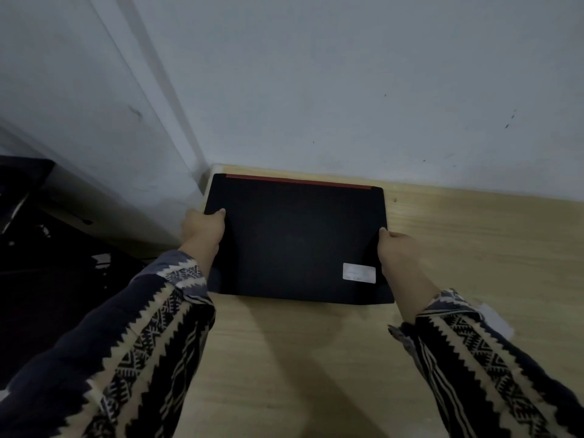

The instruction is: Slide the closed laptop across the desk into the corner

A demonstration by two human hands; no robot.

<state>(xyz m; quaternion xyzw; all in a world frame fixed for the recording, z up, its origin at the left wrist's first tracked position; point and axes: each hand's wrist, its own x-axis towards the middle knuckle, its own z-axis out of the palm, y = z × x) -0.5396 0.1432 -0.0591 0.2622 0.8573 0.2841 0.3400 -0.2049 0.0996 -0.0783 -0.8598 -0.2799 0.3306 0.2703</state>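
A closed black laptop [297, 238] with a red strip along its far edge and a white sticker near its front right corner lies flat on the light wooden desk [316, 358]. Its far left corner sits close to the desk's back left corner, where the wall meets a white pillar. My left hand [202, 229] grips the laptop's left edge, thumb on the lid. My right hand [398, 251] holds the right edge, thumb on top. Both arms wear patterned dark sleeves.
A pale wall [379, 90] runs along the desk's back edge. A white pillar or door frame [110, 105] borders the left. Dark floor and dim clutter [38, 216] lie beyond the desk's left edge. Bare desk surface extends to the right.
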